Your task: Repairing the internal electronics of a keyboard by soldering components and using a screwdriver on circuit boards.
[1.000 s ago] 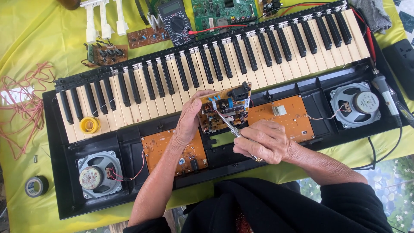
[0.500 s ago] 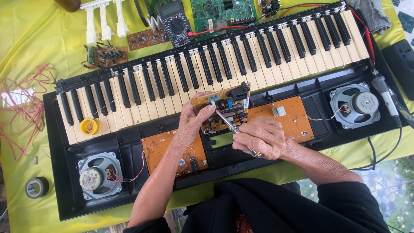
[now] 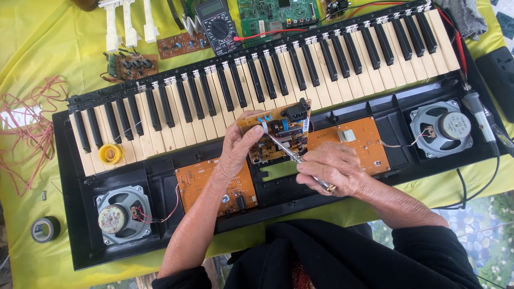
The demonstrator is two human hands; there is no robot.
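- Left hand [image 3: 241, 147] clenched on the small orange circuit board [image 3: 278, 128], tilting it up off the opened keyboard [image 3: 257, 101] so the component side faces the camera and the tool.
- Right hand [image 3: 332, 168] clenched, pen-fashion, on a slim metal-tipped tool [image 3: 292, 155], probably a soldering iron or a probe; tip touching the board's middle, fingers set well back toward the brass-coloured end, probably for fine control.
- Board held above the gap between the two orange panels [image 3: 214, 184] fixed in the black casing, just below the row of keys.
- Speaker [image 3: 120, 214] at lower left and another speaker [image 3: 441, 128] at right, both seated in the casing with thin wires attached.
- Yellow roll of solder or tape [image 3: 111, 153] resting on the low keys, within easy reach.
- Multimeter [image 3: 217, 24], green board [image 3: 276, 9] and small brown boards [image 3: 182, 44] laid out beyond the keys on the yellow-covered desk [image 3: 48, 59].
- Dark tape roll [image 3: 45, 229] and tangle of red wire [image 3: 27, 128] off to the left, apart from the work.
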